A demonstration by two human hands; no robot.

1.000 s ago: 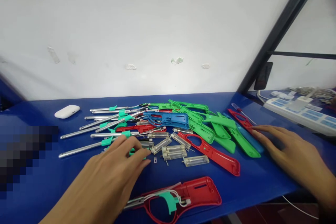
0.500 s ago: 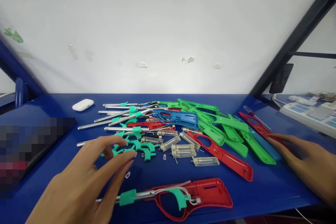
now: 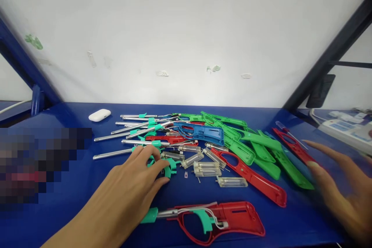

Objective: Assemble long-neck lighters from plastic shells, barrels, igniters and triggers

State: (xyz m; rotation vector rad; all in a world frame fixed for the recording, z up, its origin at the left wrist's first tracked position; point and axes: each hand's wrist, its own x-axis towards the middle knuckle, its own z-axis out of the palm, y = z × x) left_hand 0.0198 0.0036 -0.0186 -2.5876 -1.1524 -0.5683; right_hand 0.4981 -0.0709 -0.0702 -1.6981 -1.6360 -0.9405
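Note:
My left hand is over the teal trigger pieces, its fingers curled round them with a gap between thumb and fingertips; whether it grips one is unclear. My right hand, blurred, has thumb and fingers spread beside a red handle shell. In front lies a red half shell bearing a metal tube, white wires and a teal trigger. Clear fuel tanks sit mid-table, near another red shell.
Several metal tubes, a blue shell and green shells are piled farther back on the blue table. A white case lies back left, a power strip at right.
My left hand has moved forward and right, onto the teal pieces. My right hand has lifted off the red shell's end and spread its fingers. The view has shifted slightly.

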